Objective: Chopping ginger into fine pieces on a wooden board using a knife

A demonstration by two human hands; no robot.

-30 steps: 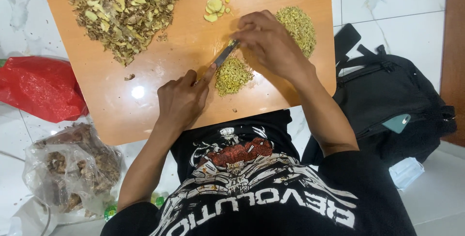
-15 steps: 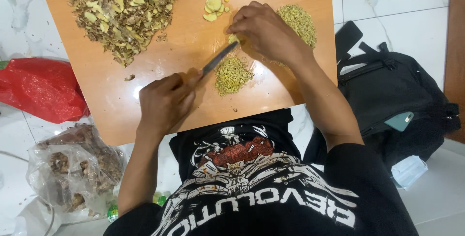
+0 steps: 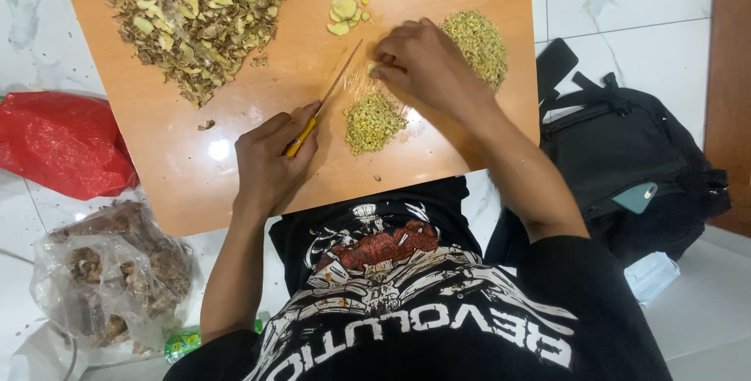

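My left hand [image 3: 270, 162] grips the yellow handle of a thin knife [image 3: 338, 80], whose blade points up and right across the orange wooden board [image 3: 195, 185]. My right hand [image 3: 426, 64] pinches a small pale piece at the knife's tip. Just below it lies a small heap of finely chopped yellow-green bits [image 3: 374, 121]. A larger heap of the same bits [image 3: 476, 37] sits to the right of my right hand. A few pale yellow slices [image 3: 344, 9] lie at the board's top middle.
A big mound of brown and yellow peelings [image 3: 195, 13] fills the board's top left. On the white tiled floor are a red plastic bag [image 3: 62, 142], a clear bag of brown roots [image 3: 117, 271], a black backpack [image 3: 634, 162] and a light blue face mask [image 3: 649, 275].
My right hand has lifted off the chopped heap and moved up to pinch a small piece. The knife has swung off the heap, up and to the left.
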